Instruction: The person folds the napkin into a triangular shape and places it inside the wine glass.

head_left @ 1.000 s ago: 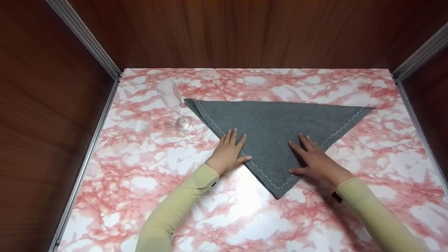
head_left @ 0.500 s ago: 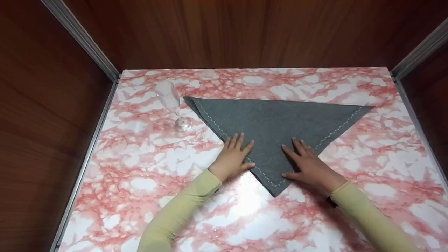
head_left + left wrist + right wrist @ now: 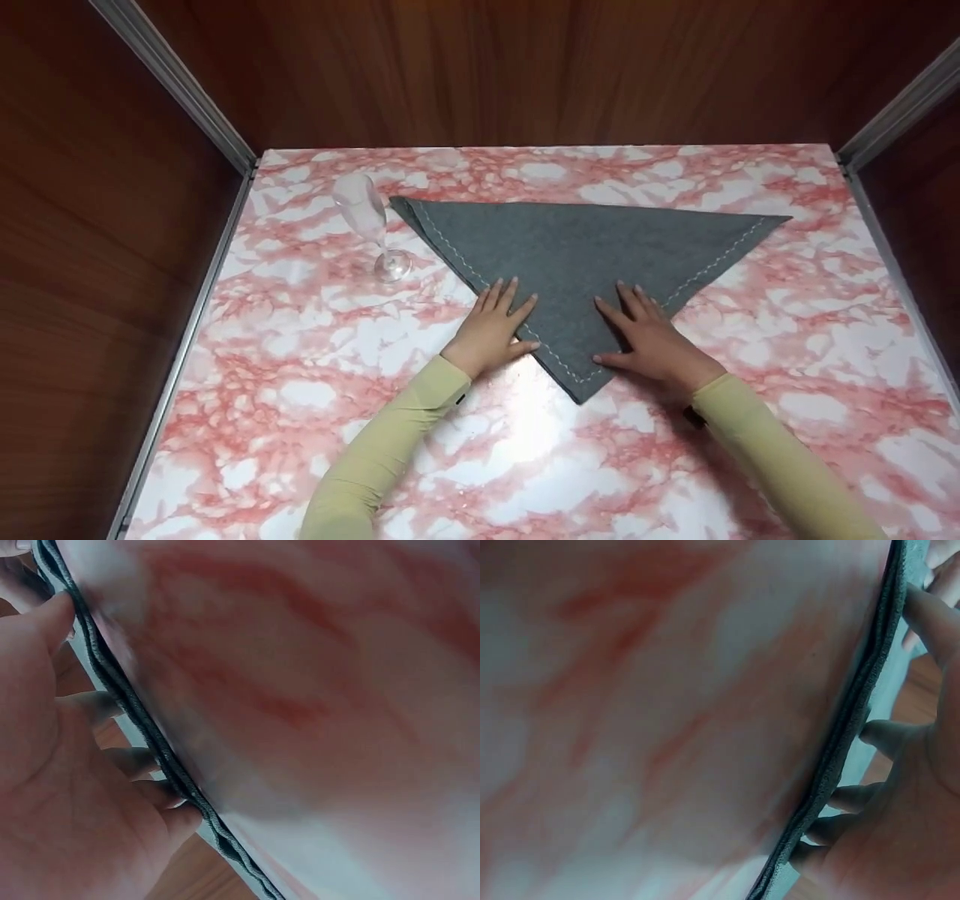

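Grey cloth (image 3: pixel 585 255) lies flat on the pink marble table (image 3: pixel 300 390), folded to a triangle, long edge far, point toward the person. White stitching runs along both slanted edges.

Left hand (image 3: pixel 491 334) lies flat on the left slanted edge, fingers (image 3: pixel 504 294) straight and slightly spread, tips on the cloth, heel on the table. The thumb reaches to the stitched edge. Right hand (image 3: pixel 652 345) lies flat on the right side near the point, fingers straight and spread, thumb out toward the point; most of the hand is on the cloth.

Left wrist view: cloth edge (image 3: pixel 142 735) runs right along the fingertips (image 3: pixel 176 814), layers visible. Right wrist view: same, cloth edge (image 3: pixel 840 757) touching the fingertips (image 3: pixel 874 733).

A clear glass (image 3: pixel 367 225) stands just beside the cloth's left corner, apart from both hands. Wood walls (image 3: pixel 525 67) stand around the table.
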